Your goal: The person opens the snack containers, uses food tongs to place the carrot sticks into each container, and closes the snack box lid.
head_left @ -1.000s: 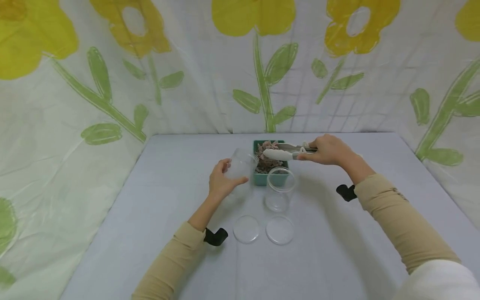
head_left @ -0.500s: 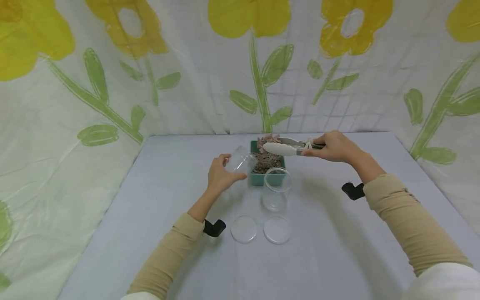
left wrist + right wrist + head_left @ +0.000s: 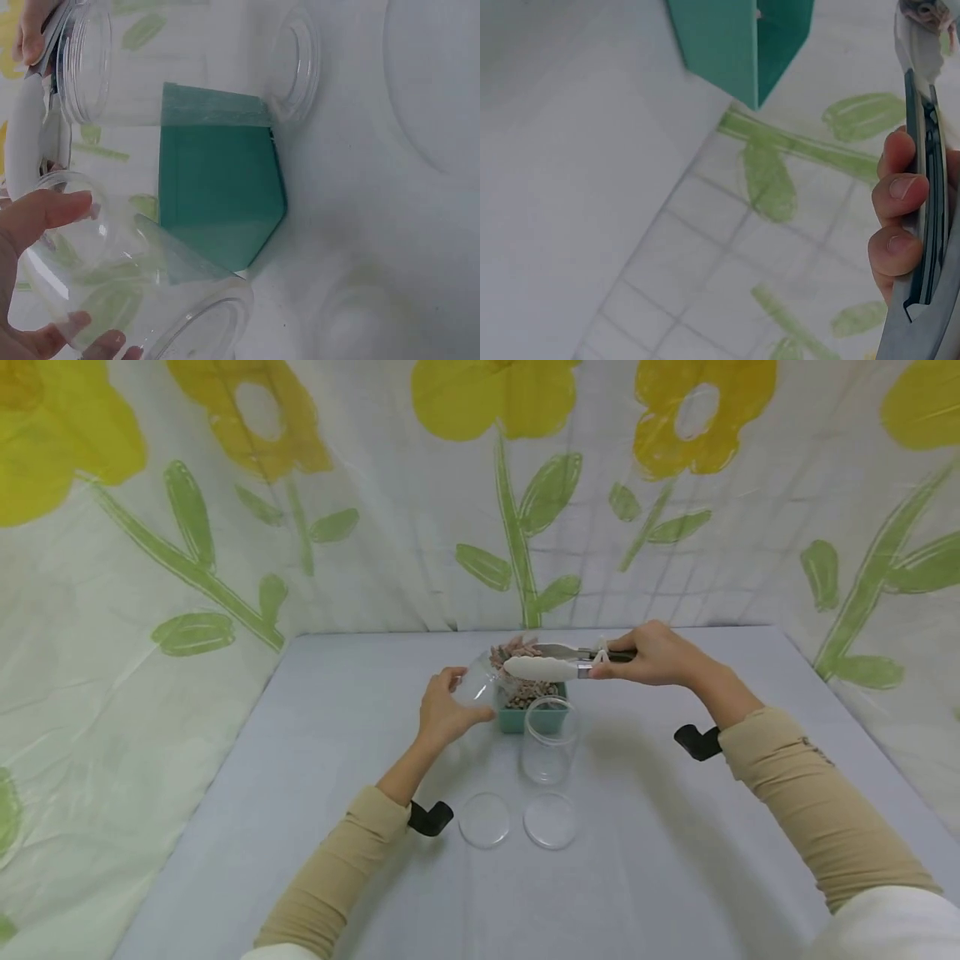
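My left hand [image 3: 447,710] holds a clear plastic jar [image 3: 477,683], tilted with its mouth toward the green box [image 3: 517,722]. In the left wrist view the thumb and fingertips curl round the jar [image 3: 112,285]. My right hand [image 3: 651,653] grips tongs [image 3: 543,669] with white scalloped tips. Between the tips is a clump of pinkish-brown shredded pieces [image 3: 516,648], right at the jar's mouth. More such pieces [image 3: 531,693] lie in the box below. In the right wrist view, fingers [image 3: 898,199] wrap the tongs' handle [image 3: 930,217].
A second clear jar [image 3: 547,758] stands uncovered in front of the green box. Two clear round lids, a left lid [image 3: 483,821] and a right lid [image 3: 550,821], lie nearer on the pale table [image 3: 337,710]. A flower-painted curtain [image 3: 405,527] hangs behind.
My right hand first lifted the tongs with a clump out of the green box, then moved left to the jar's mouth. The left hand keeps the jar tilted in nearly the same place.
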Tool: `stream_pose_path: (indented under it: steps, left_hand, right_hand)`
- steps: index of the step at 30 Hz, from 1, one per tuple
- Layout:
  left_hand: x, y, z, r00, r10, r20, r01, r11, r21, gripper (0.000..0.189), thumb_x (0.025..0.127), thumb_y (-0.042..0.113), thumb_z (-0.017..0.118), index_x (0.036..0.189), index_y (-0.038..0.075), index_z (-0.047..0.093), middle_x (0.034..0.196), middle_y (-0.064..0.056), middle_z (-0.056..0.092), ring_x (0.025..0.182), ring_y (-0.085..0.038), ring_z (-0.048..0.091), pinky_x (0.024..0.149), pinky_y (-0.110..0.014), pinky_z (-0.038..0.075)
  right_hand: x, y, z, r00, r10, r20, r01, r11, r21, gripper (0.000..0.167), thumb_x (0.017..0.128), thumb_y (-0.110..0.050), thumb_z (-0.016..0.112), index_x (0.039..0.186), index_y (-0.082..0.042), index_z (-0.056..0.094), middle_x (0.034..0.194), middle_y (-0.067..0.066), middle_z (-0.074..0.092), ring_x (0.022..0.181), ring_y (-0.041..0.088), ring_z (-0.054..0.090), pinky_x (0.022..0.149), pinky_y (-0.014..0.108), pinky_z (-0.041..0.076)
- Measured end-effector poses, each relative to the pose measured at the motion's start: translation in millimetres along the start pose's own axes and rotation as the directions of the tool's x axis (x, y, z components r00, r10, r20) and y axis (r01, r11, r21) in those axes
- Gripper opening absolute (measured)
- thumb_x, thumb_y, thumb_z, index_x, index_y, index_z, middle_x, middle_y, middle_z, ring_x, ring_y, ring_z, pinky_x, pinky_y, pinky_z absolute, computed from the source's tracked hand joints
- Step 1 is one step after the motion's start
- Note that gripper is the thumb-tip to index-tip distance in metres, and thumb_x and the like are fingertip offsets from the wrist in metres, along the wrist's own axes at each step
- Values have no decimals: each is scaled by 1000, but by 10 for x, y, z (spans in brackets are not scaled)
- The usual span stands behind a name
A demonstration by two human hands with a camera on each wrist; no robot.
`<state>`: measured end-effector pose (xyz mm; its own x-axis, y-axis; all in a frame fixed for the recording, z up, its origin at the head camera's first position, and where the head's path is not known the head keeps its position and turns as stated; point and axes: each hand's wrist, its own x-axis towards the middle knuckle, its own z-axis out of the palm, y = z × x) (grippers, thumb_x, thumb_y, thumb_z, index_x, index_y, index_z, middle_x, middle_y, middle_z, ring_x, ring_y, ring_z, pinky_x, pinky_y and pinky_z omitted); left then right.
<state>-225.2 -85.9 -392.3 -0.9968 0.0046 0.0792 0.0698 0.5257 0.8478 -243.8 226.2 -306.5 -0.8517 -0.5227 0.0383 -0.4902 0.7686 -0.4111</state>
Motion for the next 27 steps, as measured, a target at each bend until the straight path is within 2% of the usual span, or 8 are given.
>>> stream_pose_path:
  steps: [6,8,9,11,15,19,27]
  left_hand:
    - [-28,-78,-13,991,127,-48,-129,991,-36,74,67,12,87,131,2,53,127,-19,54,120,-34,49,101,-50,39]
    - [-36,-100,-26,984,173,-51,-175,984,-33,74,66,11,88,131,2,54,128,-19,54,121,-34,49,102,-50,39]
    - [-39,-109,-33,980,193,-50,-195,980,-29,74,66,10,88,131,2,54,128,-18,55,121,-34,49,103,-50,38]
    - [-48,-120,-43,972,231,-43,-232,973,-16,74,64,9,89,130,3,56,129,-17,56,122,-34,49,104,-50,37]
    - [-77,-118,-54,960,279,-14,-280,960,-5,76,62,8,90,130,3,58,130,-17,57,123,-35,49,104,-50,37]
    - [-104,-134,-50,963,269,-1,-269,963,-28,76,63,8,91,130,2,56,131,-16,57,123,-34,50,103,-51,38]
    - [-135,-200,-28,975,221,33,-219,974,-49,74,63,8,90,129,5,56,133,-15,58,126,-33,49,104,-52,38]
  right_hand:
    - [45,-61,-40,998,-63,30,64,997,-37,61,87,-44,70,119,8,65,49,-6,33,44,8,26,48,25,28]
    - [53,-99,-74,994,-107,34,110,989,-94,61,86,-45,71,117,8,66,48,-7,34,44,7,26,47,25,29]
    - [59,-127,-93,991,-129,40,134,982,-135,56,86,-45,72,111,6,70,48,-7,34,44,7,27,47,25,29]
    - [74,-201,-128,982,-184,48,190,952,-241,48,84,-44,73,101,1,73,49,-6,38,44,7,30,47,27,31]
    - [118,-404,-171,963,-257,83,267,856,-442,42,82,-45,74,92,-5,70,54,-2,50,45,11,42,47,32,41]
    - [159,-576,-179,951,-294,98,298,777,-555,48,82,-50,73,97,-4,69,62,2,61,48,16,53,49,36,48]
    - [190,-772,-167,945,-290,153,321,714,-623,53,83,-50,72,107,-3,68,74,5,68,52,18,58,48,35,48]
